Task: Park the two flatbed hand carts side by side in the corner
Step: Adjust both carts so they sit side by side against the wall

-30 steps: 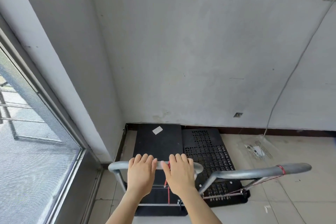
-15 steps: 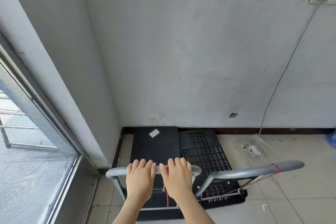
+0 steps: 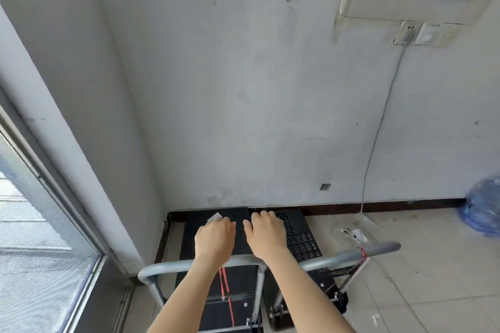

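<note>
Two black flatbed carts stand side by side in the corner, their front ends against the brown skirting. The left cart [image 3: 238, 303] has a smooth deck with a white label and a grey handle bar [image 3: 162, 269]. The right cart [image 3: 303, 240] has a perforated deck and a grey handle [image 3: 378, 249] bound with red cord. My left hand [image 3: 215, 238] and my right hand [image 3: 266, 235] hover above the decks, beyond the left cart's handle, fingers spread, holding nothing.
A grey wall [image 3: 270, 116] faces me, with a pillar and a window [image 3: 32, 238] on the left. A cable [image 3: 378, 127] hangs from a wall socket. A blue bag [image 3: 481, 211] sits on the tiled floor at right, with clear plastic wrapping [image 3: 354, 234] by the skirting.
Both hands have let go of the left cart's handle and moved forward over the decks. The camera has tilted up, showing more wall.
</note>
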